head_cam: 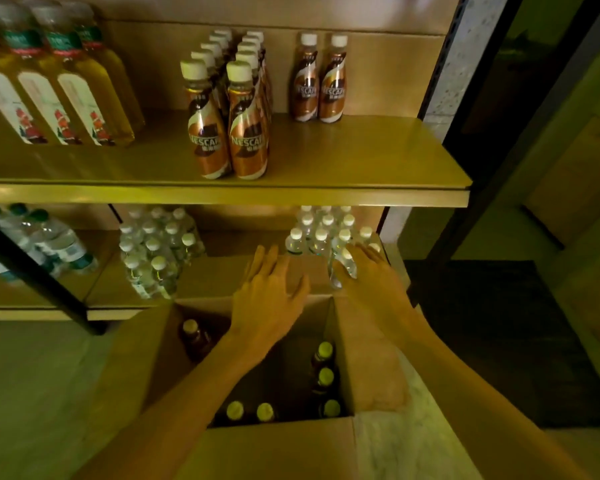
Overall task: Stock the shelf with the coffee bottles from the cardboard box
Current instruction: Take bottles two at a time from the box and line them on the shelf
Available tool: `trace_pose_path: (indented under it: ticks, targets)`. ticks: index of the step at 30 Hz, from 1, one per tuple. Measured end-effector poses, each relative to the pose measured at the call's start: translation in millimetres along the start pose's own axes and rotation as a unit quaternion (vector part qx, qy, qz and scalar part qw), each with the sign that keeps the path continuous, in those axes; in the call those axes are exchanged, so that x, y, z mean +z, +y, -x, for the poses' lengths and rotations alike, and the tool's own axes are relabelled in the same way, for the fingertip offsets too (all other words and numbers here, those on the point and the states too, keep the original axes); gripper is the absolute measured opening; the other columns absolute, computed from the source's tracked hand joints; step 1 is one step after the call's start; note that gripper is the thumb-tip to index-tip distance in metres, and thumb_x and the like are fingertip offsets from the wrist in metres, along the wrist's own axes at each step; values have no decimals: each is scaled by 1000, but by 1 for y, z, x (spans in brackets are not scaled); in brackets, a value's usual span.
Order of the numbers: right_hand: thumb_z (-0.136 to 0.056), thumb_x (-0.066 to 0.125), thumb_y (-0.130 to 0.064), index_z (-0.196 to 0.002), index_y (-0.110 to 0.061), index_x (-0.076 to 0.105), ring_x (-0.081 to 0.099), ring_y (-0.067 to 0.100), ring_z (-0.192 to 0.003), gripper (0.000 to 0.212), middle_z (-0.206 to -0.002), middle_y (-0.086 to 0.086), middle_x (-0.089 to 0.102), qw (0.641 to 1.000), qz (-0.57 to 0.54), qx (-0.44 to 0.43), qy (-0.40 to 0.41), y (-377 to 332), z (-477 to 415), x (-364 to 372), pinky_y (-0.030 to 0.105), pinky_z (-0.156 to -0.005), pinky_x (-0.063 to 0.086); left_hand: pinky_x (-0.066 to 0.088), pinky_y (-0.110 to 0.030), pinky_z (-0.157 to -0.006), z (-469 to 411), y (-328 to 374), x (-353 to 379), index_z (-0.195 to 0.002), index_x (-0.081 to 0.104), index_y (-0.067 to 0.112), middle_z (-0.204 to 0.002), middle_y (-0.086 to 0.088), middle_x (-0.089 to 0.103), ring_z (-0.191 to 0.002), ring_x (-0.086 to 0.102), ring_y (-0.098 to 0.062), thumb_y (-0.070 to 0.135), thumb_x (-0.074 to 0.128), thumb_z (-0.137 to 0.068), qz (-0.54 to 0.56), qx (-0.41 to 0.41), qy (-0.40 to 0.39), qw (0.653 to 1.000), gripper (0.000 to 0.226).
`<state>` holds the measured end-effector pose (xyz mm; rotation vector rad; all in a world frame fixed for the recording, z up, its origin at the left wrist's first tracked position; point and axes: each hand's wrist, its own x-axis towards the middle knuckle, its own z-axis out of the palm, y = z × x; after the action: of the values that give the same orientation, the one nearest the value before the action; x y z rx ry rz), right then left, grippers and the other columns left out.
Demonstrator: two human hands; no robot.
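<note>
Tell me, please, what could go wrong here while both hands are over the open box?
1. The right hand seems to touch a water bottle on the lower shelf; drawing back could tip it over.
2. The front coffee bottles stand close to the shelf edge; a bump while stocking might push them off.

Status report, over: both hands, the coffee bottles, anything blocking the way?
Left hand, right hand open, empty, over cardboard box. At least six coffee bottles inside. Shelf front right bare; nothing blocking.

one cardboard box [364, 355]; six bottles [325, 376] inside; two hands [267, 299]
</note>
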<state>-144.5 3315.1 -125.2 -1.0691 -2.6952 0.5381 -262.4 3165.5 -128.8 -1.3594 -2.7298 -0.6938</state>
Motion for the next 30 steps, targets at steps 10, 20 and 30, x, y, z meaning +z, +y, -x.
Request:
trace_pose_path:
  ticks: [10,20,30]
  targets:
    - [-102,42,-47,-152,-15,34,30,27,-145,60,-156,7,36,971,-75,66,-216,-28,24,135,44,-113,35,36,-42,-110,64,-117,75,-147,40,12,-153,-9,39,-144,32,-28,53,43,-97,11,-225,-158,961,64]
    - [-95,58,-35,-139,-7,44,60,14,-84,54,-99,0,61,865,-250,309,-305,-37,22,210,30,-71,51,42,-35,-70,50,-197,105,-128,54,13,-107,-7,63,-88,60,-26,46,65,-86,230,-491,-102,834,55]
    - [-90,66,-32,-143,-9,45,53,38,-124,61,-137,17,55,640,-467,589,-159,-20,17,246,52,-106,43,35,-43,-106,7,-231,159,-143,46,9,-146,-15,47,-135,43,-35,48,66,-86,336,-590,-115,725,71]
